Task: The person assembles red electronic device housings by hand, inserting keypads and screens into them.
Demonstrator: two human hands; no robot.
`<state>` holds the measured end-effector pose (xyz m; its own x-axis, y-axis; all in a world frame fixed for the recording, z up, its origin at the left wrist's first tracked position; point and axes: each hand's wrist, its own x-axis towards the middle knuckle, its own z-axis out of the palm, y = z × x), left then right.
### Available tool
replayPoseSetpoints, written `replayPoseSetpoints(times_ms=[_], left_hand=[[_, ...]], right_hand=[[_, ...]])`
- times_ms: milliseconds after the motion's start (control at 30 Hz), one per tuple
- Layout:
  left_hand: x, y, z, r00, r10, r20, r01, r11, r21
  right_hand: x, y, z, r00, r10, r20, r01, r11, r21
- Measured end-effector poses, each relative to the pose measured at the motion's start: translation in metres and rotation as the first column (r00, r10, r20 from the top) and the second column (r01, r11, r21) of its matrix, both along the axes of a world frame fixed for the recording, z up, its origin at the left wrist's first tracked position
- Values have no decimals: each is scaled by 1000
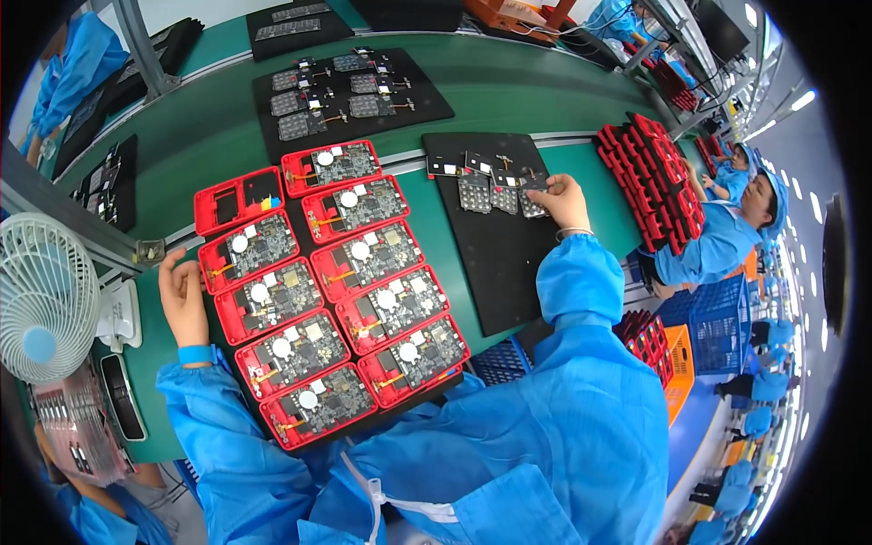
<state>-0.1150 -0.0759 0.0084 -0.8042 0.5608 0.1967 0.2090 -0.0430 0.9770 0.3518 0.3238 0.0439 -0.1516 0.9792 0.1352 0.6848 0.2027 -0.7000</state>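
Observation:
My right hand (565, 202) pinches the edge of a small dark board (534, 183) above a black mat (498, 272). Next to it on that mat lie several keypad boards (474, 193) with small displays at their tops. To the left, two columns of red plastic housings (243, 327) hold circuit boards (398, 304), each with a round white disc. The housing at the far left corner (218, 207) carries no such circuit board and has a bit of blue and yellow in it. My left hand (184, 295) is beside the left column, fingers loosely bent, holding nothing.
A white fan (41, 300) and a phone-like device (123, 397) sit at the left. More keypad boards lie on a black mat (418, 100) on the green conveyor (509, 86). Stacked red trays (649, 182) stand at the right, with a co-worker (727, 227) and a blue crate (718, 318) beyond.

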Motion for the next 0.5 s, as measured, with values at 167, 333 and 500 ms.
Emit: replayPoseSetpoints(times_ms=[167,333,500], left_hand=[[1,-2,0,1000,8,4,-8,1000,-3],[0,-2,0,1000,-4,18,3,1000,18],[2,0,1,1000,-10,15,10,1000,25]], right_hand=[[-24,-12,9,993,112,44,-112,994,3],[-59,-26,26,930,139,341,-159,987,31],[-75,-26,26,917,108,383,-151,985,84]])
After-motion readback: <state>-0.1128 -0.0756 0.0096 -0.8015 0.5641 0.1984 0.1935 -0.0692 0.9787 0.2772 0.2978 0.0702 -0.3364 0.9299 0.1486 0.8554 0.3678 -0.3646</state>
